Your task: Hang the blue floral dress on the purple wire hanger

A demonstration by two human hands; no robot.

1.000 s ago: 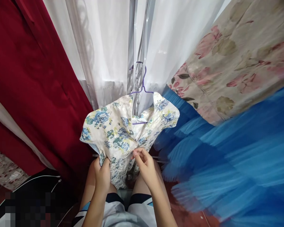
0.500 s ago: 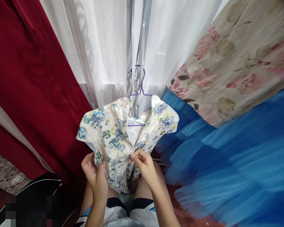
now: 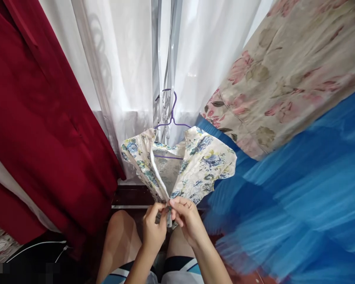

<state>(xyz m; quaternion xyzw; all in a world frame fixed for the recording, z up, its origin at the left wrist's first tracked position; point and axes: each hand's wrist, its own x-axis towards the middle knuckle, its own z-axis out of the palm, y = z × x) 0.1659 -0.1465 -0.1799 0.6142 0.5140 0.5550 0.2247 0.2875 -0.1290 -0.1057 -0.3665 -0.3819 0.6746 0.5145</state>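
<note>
A white blouse with blue and green flowers (image 3: 210, 159) hangs by its shoulders on a purple hanger (image 3: 173, 119) in front of me. Its neckline is open in a V, with the left front edge folded so a pale strip shows. My left hand (image 3: 155, 223) pinches the front edge at the bottom of the V. Right beside it, my right hand (image 3: 187, 219) pinches the other front edge, the fingertips of both hands almost meeting. Whatever small part lies between the fingertips is hidden. The lower blouse is mostly covered by my hands.
White curtains (image 3: 124, 59) hang behind the hanger, with a metal pole (image 3: 156, 59) between them. Red cloth (image 3: 62, 130) hangs at left. Beige floral fabric (image 3: 254, 98) and a blue tulle skirt (image 3: 284, 197) are at right. A black item with white piping (image 3: 41, 256) lies lower left.
My left hand has gone from the blouse's left side to the front opening, meeting my right hand. The blouse has turned, its left front now folded inward.
</note>
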